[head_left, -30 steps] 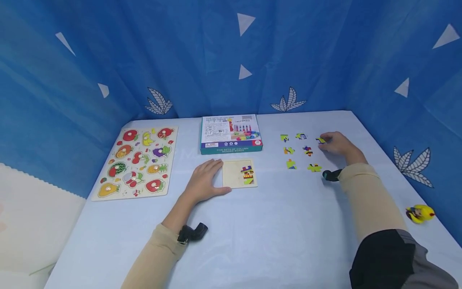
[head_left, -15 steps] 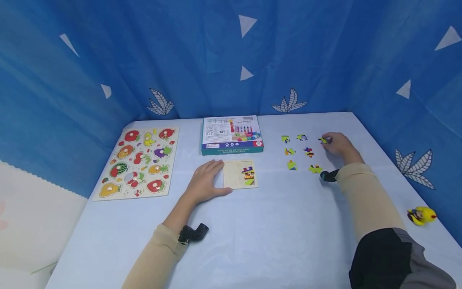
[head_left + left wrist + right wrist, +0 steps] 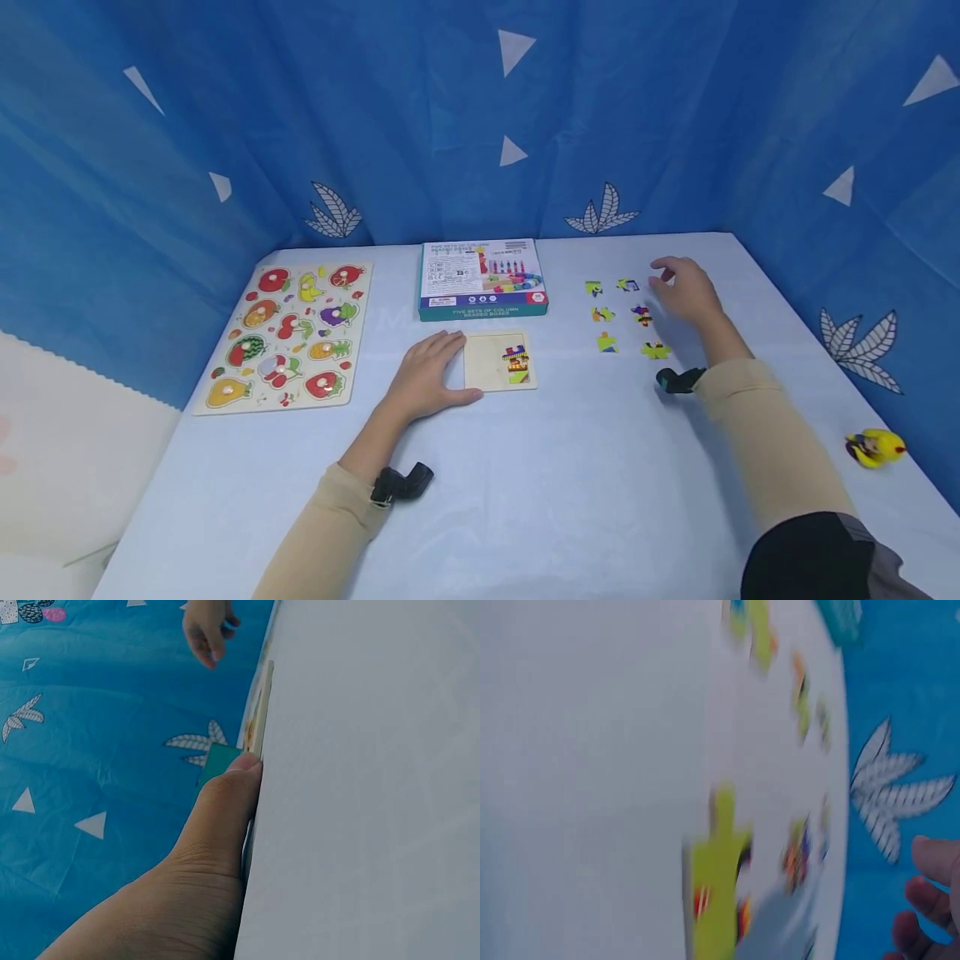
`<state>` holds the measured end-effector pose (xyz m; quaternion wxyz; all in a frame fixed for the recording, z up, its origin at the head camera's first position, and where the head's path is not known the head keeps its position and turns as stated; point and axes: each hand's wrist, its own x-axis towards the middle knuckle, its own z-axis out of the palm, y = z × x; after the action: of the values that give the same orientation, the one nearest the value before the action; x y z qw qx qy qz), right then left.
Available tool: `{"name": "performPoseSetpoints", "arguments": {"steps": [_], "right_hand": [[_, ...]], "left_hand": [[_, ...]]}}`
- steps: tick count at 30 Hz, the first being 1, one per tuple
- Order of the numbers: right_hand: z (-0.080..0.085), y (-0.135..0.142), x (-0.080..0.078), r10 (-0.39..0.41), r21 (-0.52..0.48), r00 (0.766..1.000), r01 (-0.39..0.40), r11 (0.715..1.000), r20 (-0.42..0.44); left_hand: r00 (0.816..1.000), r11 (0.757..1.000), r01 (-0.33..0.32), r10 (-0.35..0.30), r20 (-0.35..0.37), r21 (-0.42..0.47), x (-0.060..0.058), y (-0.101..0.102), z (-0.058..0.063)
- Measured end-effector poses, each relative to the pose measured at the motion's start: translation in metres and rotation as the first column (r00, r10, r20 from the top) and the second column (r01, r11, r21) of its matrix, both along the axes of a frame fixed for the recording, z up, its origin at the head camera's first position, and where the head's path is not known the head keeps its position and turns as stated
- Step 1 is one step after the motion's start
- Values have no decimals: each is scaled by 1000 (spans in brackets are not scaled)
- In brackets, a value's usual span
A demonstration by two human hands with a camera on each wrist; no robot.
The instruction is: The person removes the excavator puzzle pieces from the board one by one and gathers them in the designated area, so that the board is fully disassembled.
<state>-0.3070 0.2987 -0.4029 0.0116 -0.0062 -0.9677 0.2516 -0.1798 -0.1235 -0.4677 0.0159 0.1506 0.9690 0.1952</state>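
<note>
My left hand [image 3: 426,373] lies with spread, fairly straight fingers along the left side of a small wooden puzzle board [image 3: 483,365]. In the left wrist view its thumb [image 3: 214,814] rests at the board's edge. Colourful jigsaw pieces [image 3: 516,365], showing part of a figure, are fitted along the board's right side. My right hand [image 3: 686,290] hovers over the back right of the table, thumb and fingers apart, with nothing visible between them. Loose jigsaw pieces [image 3: 641,316] lie just left of it. A blurred piece [image 3: 810,942] shows low in the right wrist view, hidden in the head view.
A fruit puzzle board [image 3: 356,333] lies at the left. Behind the small board stands a flat toy box [image 3: 483,313]. A yellow duck toy [image 3: 876,447] is near the right edge of the white-covered table [image 3: 570,492]. Blue curtain [image 3: 637,100] surrounds the table.
My right hand has let go of the jigsaw piece it was pinching and risen slightly, its thumb and fingers now parted. The left hand and the small board have stayed in place.
</note>
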Motion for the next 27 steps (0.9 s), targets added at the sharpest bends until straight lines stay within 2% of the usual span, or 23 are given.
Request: {"name": "performPoseSetpoints", "arguments": {"steps": [5, 10, 15, 19, 23, 27], "right_hand": [[18, -41, 26, 96, -47, 992, -100, 994, -82], [21, -81, 52, 227, -87, 971, -233, 968, -78], [6, -118, 70, 360, -108, 933, -360, 927, -13], [-11, -141, 78, 443, -111, 895, -437, 893, 44], [-24, -154, 81, 489, -118, 866, -478, 870, 98], [-33, -160, 81, 504, -123, 857, -491, 862, 107]], "left_hand": [[1000, 1000, 1, -1, 5, 13, 0, 1, 2], [1000, 1000, -4, 4, 4, 11, 1, 0, 2], [1000, 1000, -10, 10, 7, 9, 2, -1, 1], [1000, 1000, -17, 17, 9, 3, 3, 0, 0], [1000, 1000, -17, 17, 8, 2, 3, 0, 0], [1000, 1000, -9, 9, 3, -2, 3, 0, 3]]}}
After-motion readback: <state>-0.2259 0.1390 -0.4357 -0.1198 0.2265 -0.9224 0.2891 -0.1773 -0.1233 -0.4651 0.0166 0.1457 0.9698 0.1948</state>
